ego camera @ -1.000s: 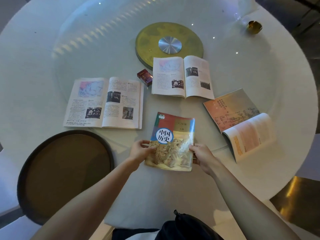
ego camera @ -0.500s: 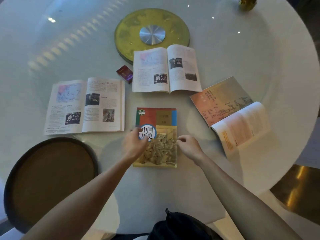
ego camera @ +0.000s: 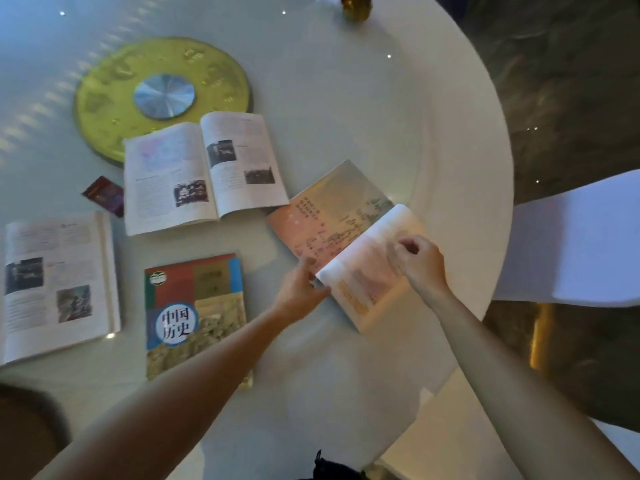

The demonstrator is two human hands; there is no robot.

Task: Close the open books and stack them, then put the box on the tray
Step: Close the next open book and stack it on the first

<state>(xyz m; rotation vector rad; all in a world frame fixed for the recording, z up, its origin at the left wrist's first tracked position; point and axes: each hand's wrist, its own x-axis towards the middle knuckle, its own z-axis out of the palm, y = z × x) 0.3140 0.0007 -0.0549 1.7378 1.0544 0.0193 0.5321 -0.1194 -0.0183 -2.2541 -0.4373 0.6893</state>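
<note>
Both hands work on the open book with the orange map page (ego camera: 332,216) at the right side of the round white table (ego camera: 433,140). Pinched between thumb and fingers, the right hand (ego camera: 420,265) holds the raised white pages of that book partway over, so the leaf stands curved above the lower half. Fingers of the left hand (ego camera: 299,296) rest loosely spread at the book's near left corner, touching the page edge but not clamped around anything.

Just left of the left hand lies the closed history textbook (ego camera: 195,317), flat, cover up, with a white and blue circle of Chinese characters on it; the left forearm crosses over its near right corner. Beyond the hands and to the left, a second open textbook (ego camera: 204,171) lies flat with photographs showing, its right page near the map page's far corner; whether they touch cannot be told. Beside that book's left edge sits the small dark red box (ego camera: 104,195). Farther left, a third open textbook (ego camera: 59,285) runs off the edge of the view. A dark curved edge of the tray (ego camera: 24,434) shows at the near left corner, well apart from the box. Behind the middle book lies a yellow-green disc with a metal hub (ego camera: 162,98), and a small gold cup (ego camera: 356,6) stands at the far rim.
</note>
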